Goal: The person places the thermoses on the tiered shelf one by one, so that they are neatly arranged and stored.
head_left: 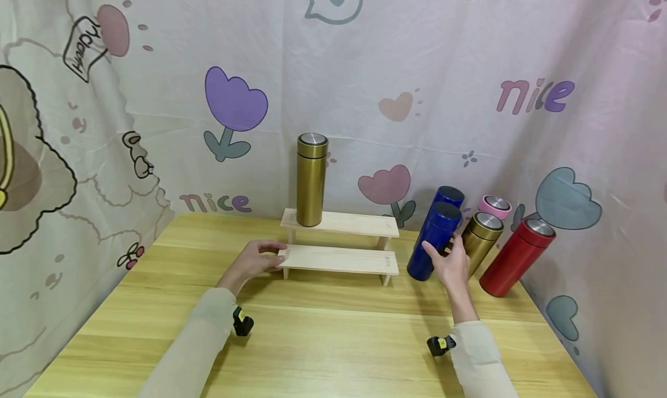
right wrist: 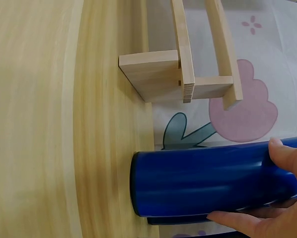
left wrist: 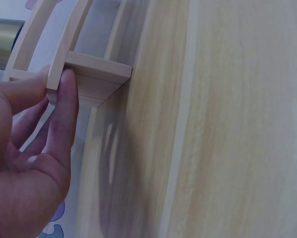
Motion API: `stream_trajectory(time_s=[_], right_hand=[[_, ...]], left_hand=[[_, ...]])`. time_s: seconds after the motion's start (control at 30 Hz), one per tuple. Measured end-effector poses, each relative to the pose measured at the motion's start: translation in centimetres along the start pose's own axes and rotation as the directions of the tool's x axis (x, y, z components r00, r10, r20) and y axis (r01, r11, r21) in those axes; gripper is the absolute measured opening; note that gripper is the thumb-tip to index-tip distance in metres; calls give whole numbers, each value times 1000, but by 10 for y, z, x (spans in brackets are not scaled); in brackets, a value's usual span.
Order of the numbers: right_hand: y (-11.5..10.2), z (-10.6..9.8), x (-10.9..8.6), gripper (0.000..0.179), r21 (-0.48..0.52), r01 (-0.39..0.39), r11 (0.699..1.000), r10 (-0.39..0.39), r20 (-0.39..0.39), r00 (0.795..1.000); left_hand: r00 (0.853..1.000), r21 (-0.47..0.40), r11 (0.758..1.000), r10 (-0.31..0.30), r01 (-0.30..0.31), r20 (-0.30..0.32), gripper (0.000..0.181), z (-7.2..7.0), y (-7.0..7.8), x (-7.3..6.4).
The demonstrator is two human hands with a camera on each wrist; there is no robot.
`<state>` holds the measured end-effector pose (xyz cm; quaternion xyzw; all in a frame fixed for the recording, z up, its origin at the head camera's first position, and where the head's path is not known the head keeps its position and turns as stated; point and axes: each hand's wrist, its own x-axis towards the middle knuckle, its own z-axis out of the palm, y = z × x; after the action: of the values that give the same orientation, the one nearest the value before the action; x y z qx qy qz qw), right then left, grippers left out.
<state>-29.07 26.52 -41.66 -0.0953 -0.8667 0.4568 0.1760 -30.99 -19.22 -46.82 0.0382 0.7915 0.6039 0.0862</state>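
My left hand (head_left: 253, 260) pinches the left end of the lower board of a two-step wooden rack (head_left: 341, 259), thumb above and fingers beneath. On the rack's upper board a gold thermos (head_left: 310, 183) stands upright near the left end. To the right of the rack, my right hand (head_left: 452, 265) grips the nearer blue thermos (head_left: 429, 247), thumb on one side and fingers on the other. Seen from the right wrist, the base of this blue thermos (right wrist: 198, 181) is right at the tabletop. Another blue thermos (head_left: 451, 195) stands just behind it, mostly hidden.
A second gold thermos (head_left: 483, 236) and a red thermos (head_left: 517, 258) stand right of my right hand, with a pink-topped thermos (head_left: 495, 205) behind them. A printed curtain (head_left: 333, 85) hangs behind the wooden table (head_left: 333, 340) and along its sides.
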Motion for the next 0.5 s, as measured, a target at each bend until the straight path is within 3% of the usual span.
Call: stream_trajectory(time_s=[0.2, 0.5], right_hand=[[-1, -1, 0, 80, 3, -13, 1000, 13, -4, 1000], [-9, -9, -3, 76, -41, 31, 999, -31, -9, 999]], left_hand=[[1000, 0, 1000, -4, 4, 6, 39, 1, 2, 0], [1000, 3, 1000, 6, -6, -2, 40, 0, -1, 0]])
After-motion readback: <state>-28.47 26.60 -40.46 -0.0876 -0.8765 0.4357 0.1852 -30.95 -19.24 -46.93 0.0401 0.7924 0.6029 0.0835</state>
